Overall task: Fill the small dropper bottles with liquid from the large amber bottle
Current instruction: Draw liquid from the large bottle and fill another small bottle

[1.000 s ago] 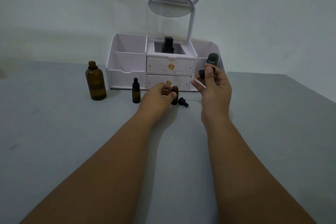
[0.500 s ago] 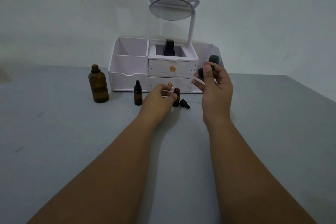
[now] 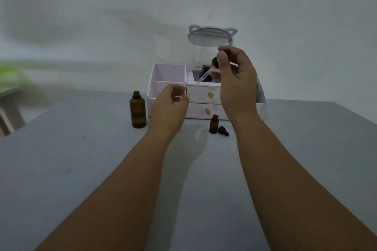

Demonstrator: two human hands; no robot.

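A large amber-brown bottle (image 3: 138,110) stands left of centre on the plain grey table (image 3: 61,159), and a small bottle (image 3: 213,124) of the same amber stands right of centre beside a black dropper cap (image 3: 223,130). At centre frame the organiser (image 3: 169,79) is white with a faint lilac tint, its two drawers carrying gold flower-shaped knobs (image 3: 210,94), and its cat-eared mirror (image 3: 210,36) has a white frame around grey glass. The dropper (image 3: 208,71) in the upper centre has a black bulb and a clear tube, the wall (image 3: 122,6) is pale grey-white, and a blurred green patch (image 3: 9,73) shows at the left edge.

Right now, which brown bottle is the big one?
The big brown bottle stands left of the left hand, much taller and wider than the little brown bottle, which stands open beside a black cap.
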